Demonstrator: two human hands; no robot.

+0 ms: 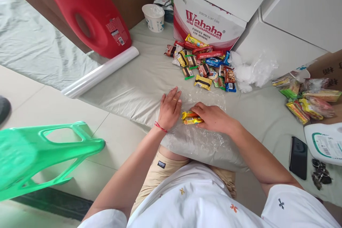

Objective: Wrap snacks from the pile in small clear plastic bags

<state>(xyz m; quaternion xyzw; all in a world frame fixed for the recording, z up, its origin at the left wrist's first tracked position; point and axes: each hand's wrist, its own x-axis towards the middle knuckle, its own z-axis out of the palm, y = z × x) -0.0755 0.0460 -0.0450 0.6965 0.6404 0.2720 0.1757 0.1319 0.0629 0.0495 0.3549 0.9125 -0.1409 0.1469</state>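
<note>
In front of me a sheet of clear plastic film (pixel 213 142) is spread over the light cloth at the edge. A few yellow and orange snack packets (pixel 190 117) lie side by side on it. My right hand (pixel 213 117) has its fingers closed around the right end of these packets. My left hand (pixel 170 108) rests flat at the film's left edge, fingers stretched out, holding nothing. Beyond both hands sits a pile of small wrapped snacks (pixel 203 82) in yellow, red, blue and brown wrappers.
Behind the pile stands a Wahaha carton (pixel 205 25). To the left are a film roll (pixel 101 73), a red jug (pixel 88 14), a paper cup (pixel 154 19) and a green stool (pixel 18 156). On the right lie crumpled plastic (pixel 253 71), bagged snacks (pixel 317 96), a phone (pixel 298 157) and keys (pixel 320 174).
</note>
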